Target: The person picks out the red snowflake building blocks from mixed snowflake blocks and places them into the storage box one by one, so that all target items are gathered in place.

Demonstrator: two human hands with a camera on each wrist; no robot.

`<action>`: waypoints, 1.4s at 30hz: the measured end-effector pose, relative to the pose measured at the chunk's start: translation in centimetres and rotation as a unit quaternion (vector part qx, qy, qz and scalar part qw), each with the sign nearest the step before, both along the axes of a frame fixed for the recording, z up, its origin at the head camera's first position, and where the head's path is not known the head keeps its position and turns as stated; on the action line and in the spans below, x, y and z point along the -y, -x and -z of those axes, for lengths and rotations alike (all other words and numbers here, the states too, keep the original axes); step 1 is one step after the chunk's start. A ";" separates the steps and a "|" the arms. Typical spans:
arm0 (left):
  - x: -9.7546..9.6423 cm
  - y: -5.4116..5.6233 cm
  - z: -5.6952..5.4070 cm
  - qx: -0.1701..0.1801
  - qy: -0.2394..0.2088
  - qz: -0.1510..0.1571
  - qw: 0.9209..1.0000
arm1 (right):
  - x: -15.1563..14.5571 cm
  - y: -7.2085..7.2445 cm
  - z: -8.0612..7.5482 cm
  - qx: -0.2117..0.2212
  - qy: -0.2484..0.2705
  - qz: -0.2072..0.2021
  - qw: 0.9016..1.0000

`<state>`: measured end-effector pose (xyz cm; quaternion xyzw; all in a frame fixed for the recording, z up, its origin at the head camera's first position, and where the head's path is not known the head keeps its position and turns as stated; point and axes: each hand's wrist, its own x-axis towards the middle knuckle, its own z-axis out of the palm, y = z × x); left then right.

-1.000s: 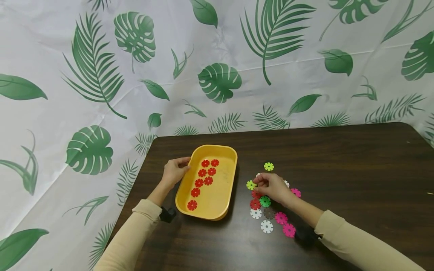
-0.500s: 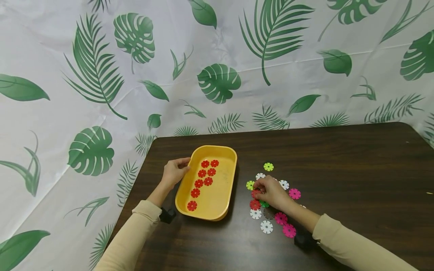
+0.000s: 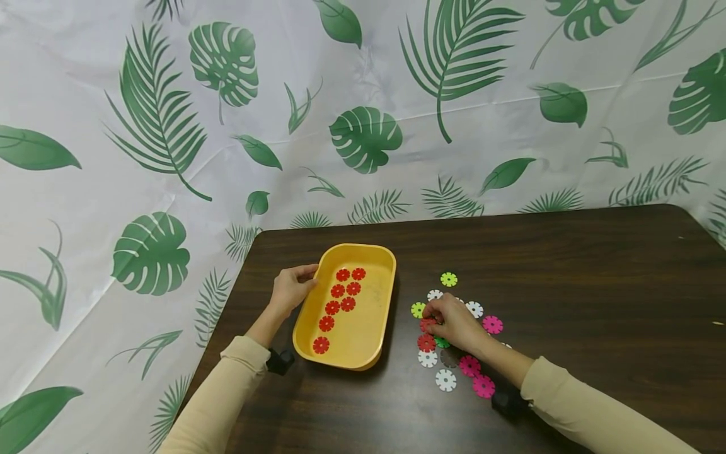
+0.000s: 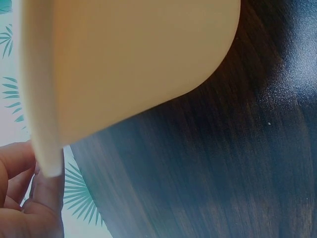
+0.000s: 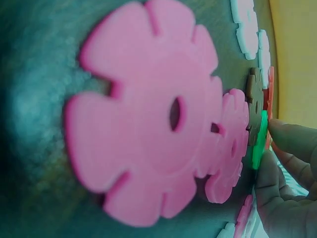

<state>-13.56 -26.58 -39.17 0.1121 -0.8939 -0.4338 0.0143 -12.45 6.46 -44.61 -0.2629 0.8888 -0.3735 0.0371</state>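
Note:
In the head view my left hand grips the left rim of a yellow plastic tray, the rim caught between thumb and fingers. The left wrist view has the tray wall reaching down into those fingers. Several red notched discs lie flat inside the tray. To its right, my right hand pinches at a red notched disc in a loose cluster. A green disc sits right by those fingertips in the right wrist view. Another red disc lies just nearer.
Around my right hand are white, pink, yellow-green and brown notched discs. Everything rests on a dark wooden table, backed by a leaf-patterned white cloth.
My right hand has shifted slightly nearer and down onto the red disc, uncovering white discs behind it and covering part of the green one. The left hand and tray stay put.

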 end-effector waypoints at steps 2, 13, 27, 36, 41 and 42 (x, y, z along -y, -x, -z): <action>0.0 0.0 0.0 -0.001 0.003 0.000 1.000 | 0.0 0.0 0.0 0.001 0.000 -0.001 1.000; 0.0 -0.1 0.0 0.007 0.008 -0.004 1.000 | 0.1 0.0 -0.3 0.008 -0.015 -0.008 1.000; 0.0 0.0 0.1 0.005 0.002 0.001 1.000 | 0.3 -0.4 0.1 0.014 -0.001 0.007 1.000; 0.0 0.0 0.1 0.003 0.000 0.005 1.000 | 0.2 -0.7 0.3 -0.003 0.013 0.012 1.000; 0.0 0.0 0.1 0.004 -0.001 0.006 1.000 | 0.0 -0.6 0.4 -0.004 0.030 0.015 0.999; 0.0 0.0 0.1 0.004 -0.002 0.007 1.000 | -0.1 -0.5 0.3 -0.003 0.034 0.016 0.999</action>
